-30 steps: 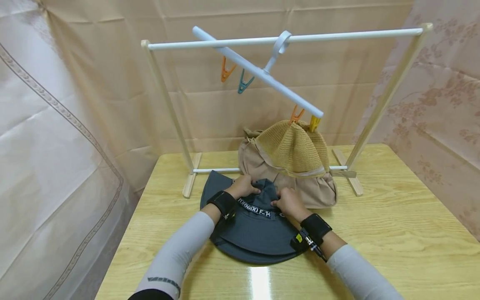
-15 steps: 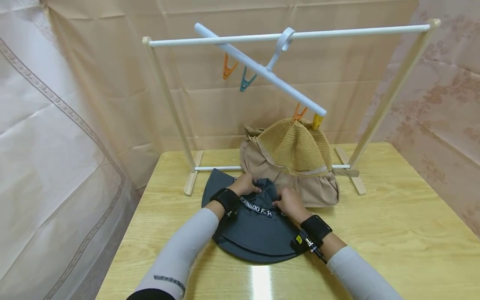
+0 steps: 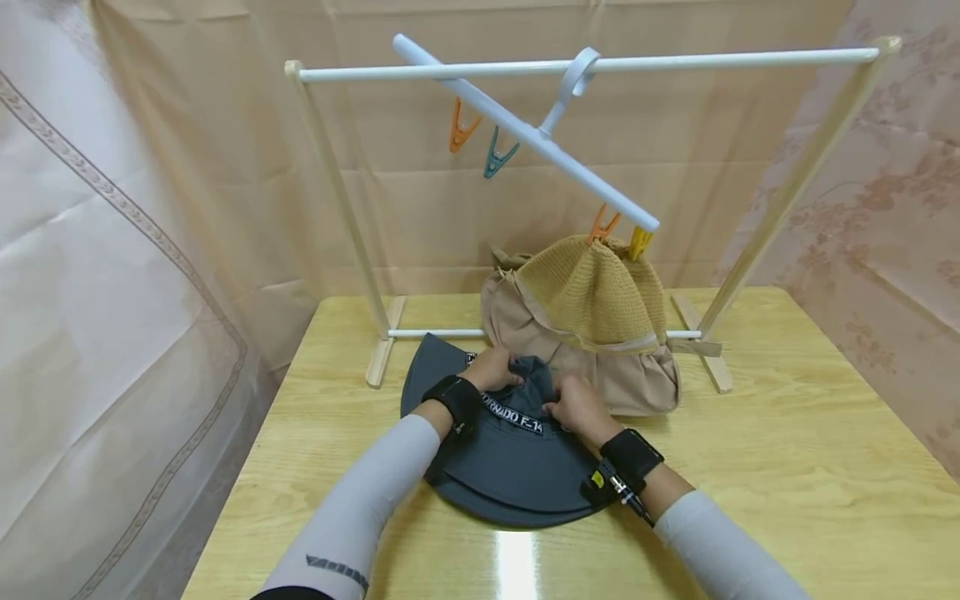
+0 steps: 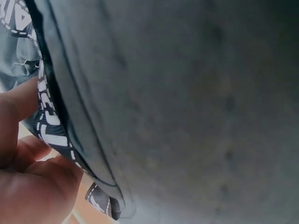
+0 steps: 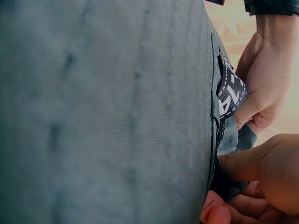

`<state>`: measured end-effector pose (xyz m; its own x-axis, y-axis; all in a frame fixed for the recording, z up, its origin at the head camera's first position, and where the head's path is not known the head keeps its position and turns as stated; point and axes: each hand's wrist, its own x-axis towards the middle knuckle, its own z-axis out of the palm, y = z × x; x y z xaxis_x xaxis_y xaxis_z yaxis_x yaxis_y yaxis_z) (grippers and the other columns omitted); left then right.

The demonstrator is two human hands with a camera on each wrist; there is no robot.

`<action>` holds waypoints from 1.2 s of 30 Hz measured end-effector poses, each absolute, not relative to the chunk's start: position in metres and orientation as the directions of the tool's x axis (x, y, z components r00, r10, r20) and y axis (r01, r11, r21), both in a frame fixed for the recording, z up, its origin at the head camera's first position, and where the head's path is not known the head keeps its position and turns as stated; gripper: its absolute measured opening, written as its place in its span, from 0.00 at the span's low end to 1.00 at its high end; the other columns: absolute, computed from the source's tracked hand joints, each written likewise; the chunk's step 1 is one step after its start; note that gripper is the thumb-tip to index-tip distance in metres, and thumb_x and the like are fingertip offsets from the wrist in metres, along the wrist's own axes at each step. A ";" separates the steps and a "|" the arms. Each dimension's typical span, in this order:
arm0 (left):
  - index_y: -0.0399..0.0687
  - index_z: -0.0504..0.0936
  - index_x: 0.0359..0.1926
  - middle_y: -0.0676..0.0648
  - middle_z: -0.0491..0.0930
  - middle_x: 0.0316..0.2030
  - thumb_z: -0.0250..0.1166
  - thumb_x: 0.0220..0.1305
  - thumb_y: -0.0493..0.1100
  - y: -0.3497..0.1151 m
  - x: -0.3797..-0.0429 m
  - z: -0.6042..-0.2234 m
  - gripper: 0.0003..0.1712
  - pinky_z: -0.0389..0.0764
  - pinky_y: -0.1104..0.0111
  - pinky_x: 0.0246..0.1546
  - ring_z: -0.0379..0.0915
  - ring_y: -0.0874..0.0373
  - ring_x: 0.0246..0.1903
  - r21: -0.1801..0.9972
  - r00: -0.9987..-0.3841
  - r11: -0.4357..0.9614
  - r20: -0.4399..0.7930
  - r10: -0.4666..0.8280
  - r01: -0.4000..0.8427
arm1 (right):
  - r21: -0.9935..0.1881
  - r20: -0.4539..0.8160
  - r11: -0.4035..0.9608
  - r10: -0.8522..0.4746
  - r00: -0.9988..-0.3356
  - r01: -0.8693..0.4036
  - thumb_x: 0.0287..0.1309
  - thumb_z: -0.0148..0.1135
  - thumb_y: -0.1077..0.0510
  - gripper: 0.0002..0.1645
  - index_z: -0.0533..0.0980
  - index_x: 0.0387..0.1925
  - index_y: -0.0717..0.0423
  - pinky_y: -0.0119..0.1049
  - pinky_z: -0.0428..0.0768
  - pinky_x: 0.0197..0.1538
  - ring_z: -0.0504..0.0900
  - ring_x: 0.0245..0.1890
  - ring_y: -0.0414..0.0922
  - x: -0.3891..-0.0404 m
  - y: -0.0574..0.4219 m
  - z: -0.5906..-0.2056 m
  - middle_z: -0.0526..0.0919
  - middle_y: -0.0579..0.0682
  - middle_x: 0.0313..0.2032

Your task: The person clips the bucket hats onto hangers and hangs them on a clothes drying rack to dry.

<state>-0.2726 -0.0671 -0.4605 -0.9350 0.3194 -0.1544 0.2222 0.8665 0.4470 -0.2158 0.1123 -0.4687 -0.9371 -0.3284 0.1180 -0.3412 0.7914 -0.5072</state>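
A dark grey bucket hat point(image 3: 517, 467) with a black lettered band lies folded on the table, its wide brim toward me. On the left of its crown my left hand point(image 3: 489, 371) pinches the cloth. My right hand point(image 3: 583, 410) grips the crown from the other side, thumb on top. The brim fills most of the left wrist view, with left fingers point(image 4: 46, 186) at the band. In the right wrist view, the right thumb point(image 5: 247, 163) presses the cloth by the lettered band point(image 5: 232, 93). Fingertips beneath the cloth are partly hidden.
Behind the hat, a tan hat point(image 3: 592, 292) with a woven crown hangs by an orange clip point(image 3: 602, 225) and a yellow clip point(image 3: 640, 243) from a white hanger point(image 3: 525, 133). An orange clip point(image 3: 461, 127) and a teal clip point(image 3: 498, 154) hang free. The rack point(image 3: 712, 61) stands on the table point(image 3: 810, 467).
Both hands keep their hold on the grey hat, which has barely moved. The head view has shifted slightly, so the rack's top bar sits a little higher in it.
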 end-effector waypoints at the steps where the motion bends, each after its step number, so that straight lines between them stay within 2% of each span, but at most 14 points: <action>1: 0.47 0.73 0.23 0.52 0.67 0.20 0.71 0.59 0.46 -0.068 -0.272 -0.461 0.17 0.64 0.69 0.28 0.65 0.58 0.24 0.447 -0.933 0.866 -0.155 0.325 0.227 | -0.504 0.119 0.791 -0.334 -0.935 -0.347 0.46 0.74 0.63 0.27 0.64 0.08 0.52 0.30 0.62 0.20 0.66 0.11 0.37 -0.216 0.112 -0.468 0.65 0.42 0.08; 6: 0.43 0.81 0.30 0.46 0.80 0.28 0.70 0.60 0.47 -0.071 -0.274 -0.461 0.12 0.70 0.68 0.31 0.75 0.55 0.30 0.429 -0.926 0.869 -0.161 0.342 0.246 | -0.498 0.105 0.798 -0.333 -0.937 -0.340 0.45 0.75 0.63 0.26 0.65 0.07 0.52 0.30 0.63 0.20 0.66 0.11 0.37 -0.217 0.108 -0.465 0.66 0.42 0.08; 12: 0.42 0.83 0.37 0.44 0.84 0.36 0.70 0.60 0.48 -0.070 -0.277 -0.464 0.13 0.77 0.65 0.38 0.80 0.51 0.38 0.398 -0.927 0.884 -0.171 0.334 0.245 | -0.515 0.114 0.794 -0.310 -0.944 -0.323 0.45 0.75 0.62 0.26 0.66 0.07 0.53 0.31 0.63 0.21 0.65 0.13 0.39 -0.215 0.109 -0.470 0.64 0.41 0.09; 20: 0.41 0.83 0.38 0.42 0.84 0.37 0.69 0.61 0.47 -0.070 -0.275 -0.461 0.13 0.76 0.63 0.39 0.80 0.49 0.39 0.407 -0.922 0.880 -0.182 0.341 0.245 | -0.508 0.085 0.804 -0.311 -0.947 -0.310 0.46 0.74 0.61 0.27 0.63 0.08 0.51 0.31 0.63 0.22 0.65 0.14 0.39 -0.216 0.109 -0.468 0.62 0.42 0.10; 28: 0.42 0.79 0.29 0.50 0.71 0.21 0.70 0.61 0.45 -0.074 -0.273 -0.459 0.12 0.65 0.69 0.28 0.67 0.57 0.24 0.448 -0.922 0.864 -0.187 0.340 0.228 | -0.493 0.075 0.816 -0.306 -0.949 -0.302 0.46 0.75 0.60 0.25 0.67 0.09 0.53 0.32 0.65 0.22 0.67 0.13 0.40 -0.215 0.105 -0.466 0.67 0.43 0.09; 32: 0.42 0.81 0.32 0.50 0.73 0.23 0.70 0.61 0.46 -0.073 -0.273 -0.460 0.12 0.66 0.70 0.29 0.67 0.58 0.25 0.433 -0.918 0.875 -0.215 0.333 0.216 | -0.518 0.067 0.806 -0.295 -0.953 -0.286 0.46 0.75 0.61 0.23 0.69 0.09 0.54 0.31 0.66 0.21 0.69 0.11 0.39 -0.213 0.105 -0.470 0.70 0.44 0.08; 36: 0.40 0.83 0.35 0.46 0.80 0.28 0.70 0.60 0.47 -0.070 -0.276 -0.459 0.13 0.68 0.69 0.31 0.70 0.56 0.28 0.431 -0.915 0.874 -0.215 0.342 0.225 | -0.519 0.076 0.808 -0.282 -0.956 -0.279 0.46 0.74 0.61 0.23 0.68 0.09 0.54 0.31 0.66 0.20 0.68 0.11 0.38 -0.214 0.108 -0.470 0.69 0.44 0.08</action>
<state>-0.2755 -0.0696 -0.4589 -0.9146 0.3422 -0.2155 0.2253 0.8737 0.4312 -0.2142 0.1082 -0.4701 -0.9564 -0.2820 0.0761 -0.2795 0.8076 -0.5193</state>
